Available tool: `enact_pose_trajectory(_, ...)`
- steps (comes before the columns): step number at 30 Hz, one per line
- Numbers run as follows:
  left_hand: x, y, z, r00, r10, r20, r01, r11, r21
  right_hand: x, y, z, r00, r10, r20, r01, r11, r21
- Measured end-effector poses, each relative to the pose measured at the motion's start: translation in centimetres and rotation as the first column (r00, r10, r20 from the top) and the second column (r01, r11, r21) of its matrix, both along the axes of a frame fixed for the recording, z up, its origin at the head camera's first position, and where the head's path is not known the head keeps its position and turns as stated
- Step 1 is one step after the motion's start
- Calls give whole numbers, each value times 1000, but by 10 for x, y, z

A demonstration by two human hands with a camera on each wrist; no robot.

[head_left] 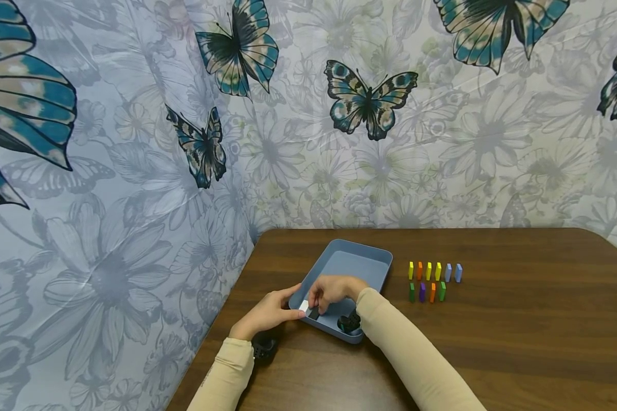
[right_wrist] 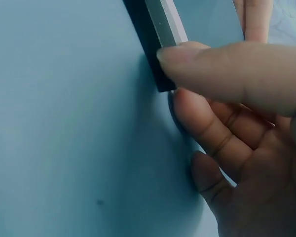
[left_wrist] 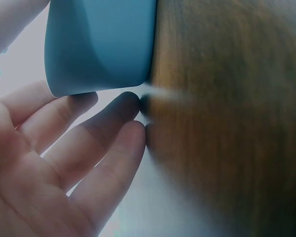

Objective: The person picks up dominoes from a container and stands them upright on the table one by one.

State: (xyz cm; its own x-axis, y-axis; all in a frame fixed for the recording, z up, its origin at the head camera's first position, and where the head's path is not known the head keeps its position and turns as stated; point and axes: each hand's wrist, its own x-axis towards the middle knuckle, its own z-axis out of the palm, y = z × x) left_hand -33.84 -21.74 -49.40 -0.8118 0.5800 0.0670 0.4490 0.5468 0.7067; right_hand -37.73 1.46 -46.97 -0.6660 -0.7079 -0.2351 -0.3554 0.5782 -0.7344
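My left hand (head_left: 269, 311) grips the near-left corner of a blue-grey tray (head_left: 360, 249), its thumb by the near wall. In the left wrist view, the fingertips (left_wrist: 128, 101) lie along the tray's outside, close to the tabletop. Inside the tray, my right hand (head_left: 334, 289) pinches a black domino block (right_wrist: 163, 79) between thumb and fingers, the thumb (right_wrist: 187, 59) over its end. A white domino block (head_left: 304, 306) stands right beside the black one against the tray's wall. The right hand's other fingers are curled.
Right of the tray, two rows of small upright domino blocks stand on the brown wooden table (head_left: 519, 319): yellow (head_left: 429, 271), orange (head_left: 420, 270), blue (head_left: 459, 273), green (head_left: 443, 291) and purple (head_left: 422, 292). Behind the table hangs a butterfly-patterned cloth (head_left: 298, 171).
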Motion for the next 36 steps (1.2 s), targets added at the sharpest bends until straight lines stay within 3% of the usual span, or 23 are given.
enact_pose_trajectory(21,1,0,1,1000,7,12,-7,1000,-4,4,-4,4,998,31,-64,-23,993,117)
enact_pose_trajectory(36,-1,-3,-2,1000,-1,3,1,1000,12,9,0,8,988,-20,-153,36,994,101)
